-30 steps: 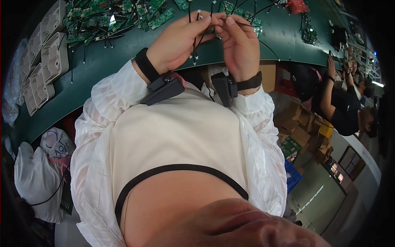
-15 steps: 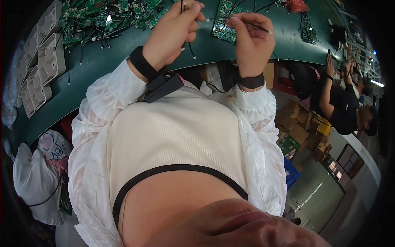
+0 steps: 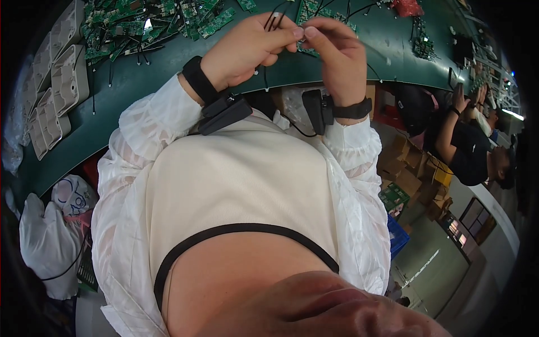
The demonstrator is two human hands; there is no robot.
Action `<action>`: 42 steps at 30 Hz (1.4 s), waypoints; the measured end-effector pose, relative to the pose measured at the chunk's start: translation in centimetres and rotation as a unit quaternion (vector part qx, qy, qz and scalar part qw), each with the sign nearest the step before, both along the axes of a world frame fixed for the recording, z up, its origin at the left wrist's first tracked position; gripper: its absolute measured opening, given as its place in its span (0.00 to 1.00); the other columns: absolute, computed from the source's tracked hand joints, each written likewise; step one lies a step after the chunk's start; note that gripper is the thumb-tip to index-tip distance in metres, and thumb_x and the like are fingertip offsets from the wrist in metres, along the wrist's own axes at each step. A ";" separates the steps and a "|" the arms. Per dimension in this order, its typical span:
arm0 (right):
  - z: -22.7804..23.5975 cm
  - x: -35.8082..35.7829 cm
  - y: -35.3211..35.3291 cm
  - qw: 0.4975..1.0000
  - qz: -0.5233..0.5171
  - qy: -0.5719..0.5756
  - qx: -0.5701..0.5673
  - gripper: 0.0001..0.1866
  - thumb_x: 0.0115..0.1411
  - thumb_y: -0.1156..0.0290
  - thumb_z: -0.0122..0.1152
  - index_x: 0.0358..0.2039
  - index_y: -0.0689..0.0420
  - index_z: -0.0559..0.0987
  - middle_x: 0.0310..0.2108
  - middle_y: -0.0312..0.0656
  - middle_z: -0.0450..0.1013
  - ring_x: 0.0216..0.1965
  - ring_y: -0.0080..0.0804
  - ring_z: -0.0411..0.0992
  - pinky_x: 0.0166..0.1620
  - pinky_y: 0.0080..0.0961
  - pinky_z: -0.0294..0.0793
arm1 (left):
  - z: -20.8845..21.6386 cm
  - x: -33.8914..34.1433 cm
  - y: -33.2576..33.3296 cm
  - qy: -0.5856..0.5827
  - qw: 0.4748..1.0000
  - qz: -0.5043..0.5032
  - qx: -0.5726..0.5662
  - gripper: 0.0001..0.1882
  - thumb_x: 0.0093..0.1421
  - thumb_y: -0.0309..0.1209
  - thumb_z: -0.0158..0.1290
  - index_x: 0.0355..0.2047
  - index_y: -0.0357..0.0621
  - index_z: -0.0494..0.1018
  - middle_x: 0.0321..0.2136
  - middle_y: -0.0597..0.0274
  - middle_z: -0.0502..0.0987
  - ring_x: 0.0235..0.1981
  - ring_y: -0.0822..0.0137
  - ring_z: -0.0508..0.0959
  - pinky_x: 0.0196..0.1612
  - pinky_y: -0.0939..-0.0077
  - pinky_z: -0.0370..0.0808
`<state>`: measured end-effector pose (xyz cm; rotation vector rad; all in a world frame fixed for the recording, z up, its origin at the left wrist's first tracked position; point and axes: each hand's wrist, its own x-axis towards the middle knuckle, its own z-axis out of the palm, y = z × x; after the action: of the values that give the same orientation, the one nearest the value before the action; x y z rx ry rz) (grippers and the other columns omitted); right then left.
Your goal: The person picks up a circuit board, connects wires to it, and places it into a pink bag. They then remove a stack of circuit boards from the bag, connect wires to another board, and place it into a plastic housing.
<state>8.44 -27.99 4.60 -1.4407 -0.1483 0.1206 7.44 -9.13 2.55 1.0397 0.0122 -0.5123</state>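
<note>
My left hand [image 3: 250,49] is closed on thin black cables [image 3: 273,21] that stick up between its fingers. Some white-tipped ends hang below that hand. My right hand [image 3: 338,59] is closed in a pinch, its thumb and fingertips meeting those of the left. A black cable, smeared by motion, trails from the right hand toward its outer side. Whatever lies between the touching fingertips is too small and covered to make out. Behind the hands is a green circuit board [image 3: 307,10] with black cables on it, partly hidden by the fingers.
A heap of green circuit boards [image 3: 163,22] lies at the far left of the green table [image 3: 135,104]. Light grey plastic housings [image 3: 70,78] stand along its left side. A red bundle [image 3: 406,7] and a small board cluster [image 3: 422,42] lie right. Another person [image 3: 457,137] works farther right.
My hands have come together, fingertips now touching; they were apart before. The right hand's cable has swung and blurred. At the right, the other person's hands have shifted.
</note>
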 end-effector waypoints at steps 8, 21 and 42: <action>0.2 2.5 -4.6 0.989 0.029 -0.010 -0.142 0.08 0.59 0.77 0.67 0.39 0.64 0.83 0.35 0.41 0.81 0.36 0.27 0.78 0.44 0.21 0.77 | -1.0 0.0 -0.5 0.043 0.998 -0.021 -0.028 0.13 0.68 0.36 0.54 0.43 0.37 0.75 0.34 0.66 0.76 0.23 0.85 0.61 0.22 0.87 0.58; -1.9 7.8 -2.0 0.882 -0.021 -0.221 -0.415 0.05 0.48 0.86 0.65 0.27 0.64 0.80 0.22 0.47 0.77 0.25 0.37 0.79 0.31 0.27 0.76 | -2.3 0.2 -2.4 0.126 0.982 0.007 -0.142 0.19 0.74 0.33 0.40 0.56 0.30 0.68 0.57 0.50 0.71 0.56 0.60 0.74 0.57 0.69 0.74; -1.9 9.3 -2.1 0.738 0.072 -0.358 -0.567 0.01 0.54 0.80 0.55 0.27 0.62 0.73 0.26 0.55 0.72 0.31 0.59 0.73 0.34 0.46 0.71 | -3.8 0.4 -2.4 0.120 0.978 0.017 -0.167 0.18 0.73 0.34 0.43 0.54 0.30 0.69 0.56 0.50 0.74 0.57 0.58 0.75 0.58 0.67 0.74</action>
<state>17.76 -30.05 2.75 -2.6574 -0.9597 -0.2945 7.87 -11.49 -1.29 0.6436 0.1519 -0.5837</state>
